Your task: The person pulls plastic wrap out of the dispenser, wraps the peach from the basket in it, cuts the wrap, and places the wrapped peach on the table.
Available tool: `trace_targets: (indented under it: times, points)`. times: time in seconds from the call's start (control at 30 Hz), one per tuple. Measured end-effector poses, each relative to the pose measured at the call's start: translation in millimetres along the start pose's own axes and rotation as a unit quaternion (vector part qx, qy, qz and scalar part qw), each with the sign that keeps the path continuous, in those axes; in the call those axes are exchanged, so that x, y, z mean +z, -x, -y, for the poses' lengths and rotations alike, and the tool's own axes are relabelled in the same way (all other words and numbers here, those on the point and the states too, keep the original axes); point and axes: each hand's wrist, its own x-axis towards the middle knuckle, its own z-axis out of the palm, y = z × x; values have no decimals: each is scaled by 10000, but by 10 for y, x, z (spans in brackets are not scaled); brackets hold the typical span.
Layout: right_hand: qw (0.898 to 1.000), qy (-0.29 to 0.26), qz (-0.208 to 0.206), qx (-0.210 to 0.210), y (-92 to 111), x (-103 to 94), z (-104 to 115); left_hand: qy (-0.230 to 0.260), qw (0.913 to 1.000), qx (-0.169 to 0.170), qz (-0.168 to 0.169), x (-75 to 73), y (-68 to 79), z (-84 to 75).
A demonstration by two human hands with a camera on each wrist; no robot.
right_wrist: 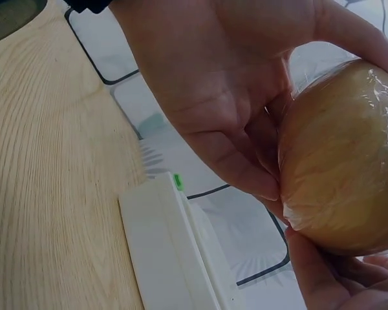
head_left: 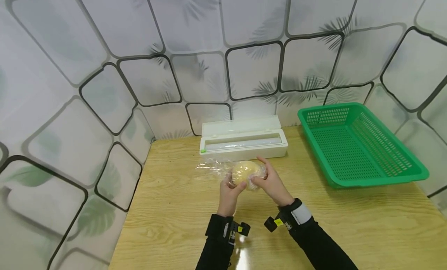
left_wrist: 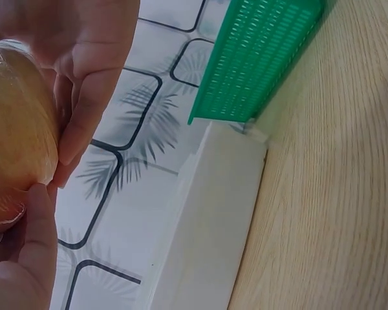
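Left hand (head_left: pixel 228 195) and right hand (head_left: pixel 274 185), half curled, grip the fruit (head_left: pixel 243 170), probably firm but slick in film (head_left: pixel 213 167), best cupped at its sides.

Soft, even light filled the head view; a white glare streak burned on the pale wood-grain table (head_left: pixel 174 215), and the crumpled clear plastic film (head_left: pixel 213 168) glinted. Wide-angle stretch enlarged the white, grey-lined patterned wall covering (head_left: pixel 197 25) toward the edges. Both wrist views were dimmer and hazier, with the round, yellow, film-wrapped object (right_wrist: pixel 336 168) browned by shadow.
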Motion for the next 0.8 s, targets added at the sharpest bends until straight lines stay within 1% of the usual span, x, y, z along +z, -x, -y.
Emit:
trace_targets:
  times: [0.1,0.2,0.3,0.37,0.47,0.6,0.67,0.8]
  points:
    - [9999,-11,-136,-56,9,11,-4,-30,10000,-88,-12,1,1,4]
    - [9996,-17,-266,-97,13,25,4,-32,9997,-163,164,0,-1,1]
    - [9992,-45,-371,-132,14,37,26,40,9992,-37,397,27,-11,5]
    - [9989,-84,-432,-163,15,41,42,122,9990,25,441,69,-19,11]
    - [9985,-45,-486,-230,19,59,43,216,9996,-73,193,139,-24,22]
    - [9987,62,-336,-376,28,96,29,225,9988,-318,-305,211,-29,0]
    - [9980,159,-234,-559,34,103,16,259,9977,-363,-509,230,-30,-16]
    - [9915,549,-236,-1154,53,86,-16,562,9945,-396,-790,241,-31,-47]
